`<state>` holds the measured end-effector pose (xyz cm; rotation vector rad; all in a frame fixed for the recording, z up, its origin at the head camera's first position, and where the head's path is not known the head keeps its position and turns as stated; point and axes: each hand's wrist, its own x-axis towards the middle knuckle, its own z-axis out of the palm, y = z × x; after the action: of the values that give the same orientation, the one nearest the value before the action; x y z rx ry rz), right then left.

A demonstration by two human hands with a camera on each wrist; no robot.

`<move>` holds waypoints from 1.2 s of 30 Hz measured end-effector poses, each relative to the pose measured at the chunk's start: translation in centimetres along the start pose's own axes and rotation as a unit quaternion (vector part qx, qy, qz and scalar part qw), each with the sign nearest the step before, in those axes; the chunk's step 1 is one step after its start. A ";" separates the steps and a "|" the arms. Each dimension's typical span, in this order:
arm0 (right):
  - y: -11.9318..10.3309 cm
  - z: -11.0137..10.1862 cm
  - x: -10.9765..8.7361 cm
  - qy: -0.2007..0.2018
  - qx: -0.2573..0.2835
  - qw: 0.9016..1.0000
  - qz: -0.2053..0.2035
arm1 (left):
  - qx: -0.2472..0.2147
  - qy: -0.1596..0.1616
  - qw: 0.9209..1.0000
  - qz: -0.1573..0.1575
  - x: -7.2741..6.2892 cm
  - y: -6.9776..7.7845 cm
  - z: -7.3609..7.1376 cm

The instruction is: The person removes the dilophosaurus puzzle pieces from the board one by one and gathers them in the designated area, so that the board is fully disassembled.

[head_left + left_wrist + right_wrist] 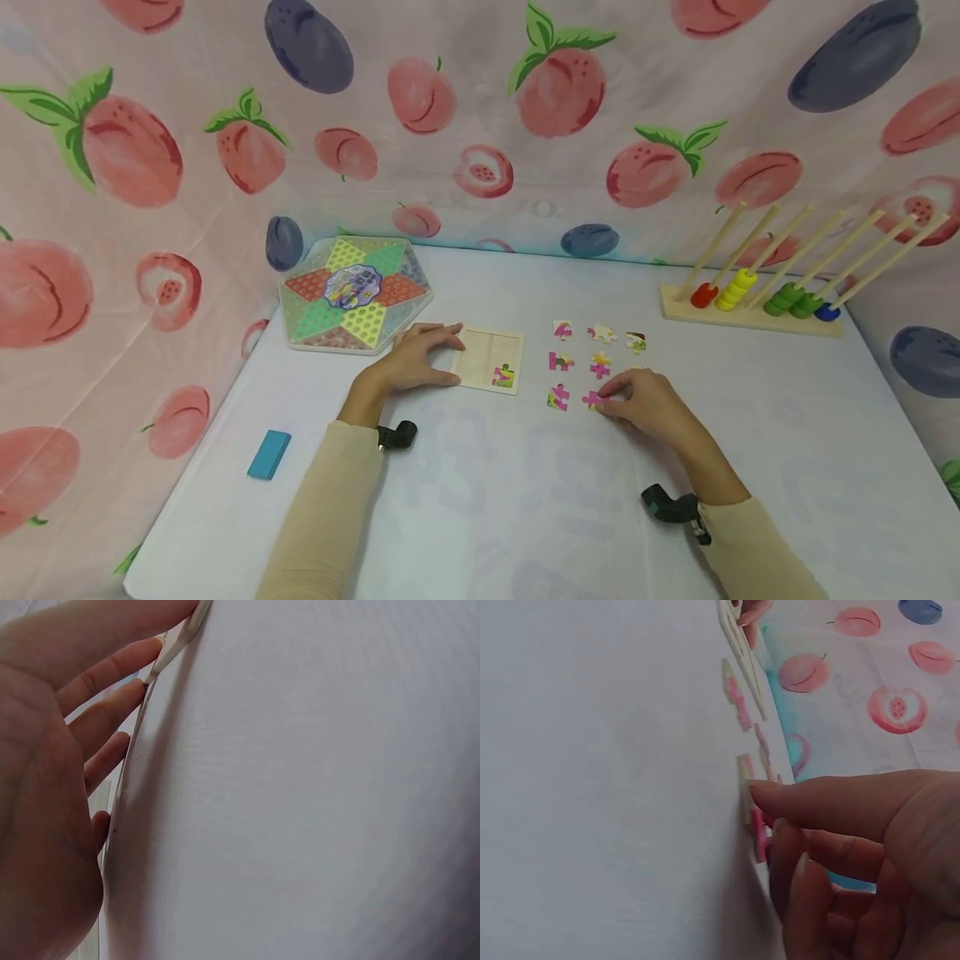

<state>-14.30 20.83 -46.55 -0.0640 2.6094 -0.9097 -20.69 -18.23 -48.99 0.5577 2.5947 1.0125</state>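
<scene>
A square wooden puzzle tray [472, 360] lies on the table with one pink-and-green puzzle piece [503, 376] in its near right corner. My left hand [415, 358] holds the tray at its left side, thumb near the close corner and fingers toward the far one. In the left wrist view, the left hand [45, 780] is seen along the tray's thin edge. My right hand [651, 403] pinches a pink puzzle piece [592, 400] at the table surface; the right wrist view shows thumb and fingers on this piece [759, 832]. Several loose pieces [558, 397] lie between the hands.
A hexagonal Chinese checkers board [315, 321] lies at the back left. A wooden bead stand [750, 315] with upright rods occupies the back right. On the left side of the table lies a blue block [268, 455]. Fruit-patterned cloth [480, 108] hangs behind.
</scene>
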 end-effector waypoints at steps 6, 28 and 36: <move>-0.9 -1.0 0.2 -0.015 0.001 1.000 -0.018 | 0.000 -0.001 1.000 0.000 0.0 -0.1 0.0; -6.3 -0.8 2.4 0.021 0.006 0.995 -0.096 | 0.001 -0.005 1.000 -0.005 0.0 0.1 0.1; -7.9 -0.2 3.3 0.014 -0.008 0.994 -0.110 | 0.001 -0.002 1.000 -0.010 -0.1 0.1 0.0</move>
<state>-18.11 14.19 -42.72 -0.3531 2.6740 -0.9679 -20.61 -18.21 -48.86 0.5321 2.5922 1.0021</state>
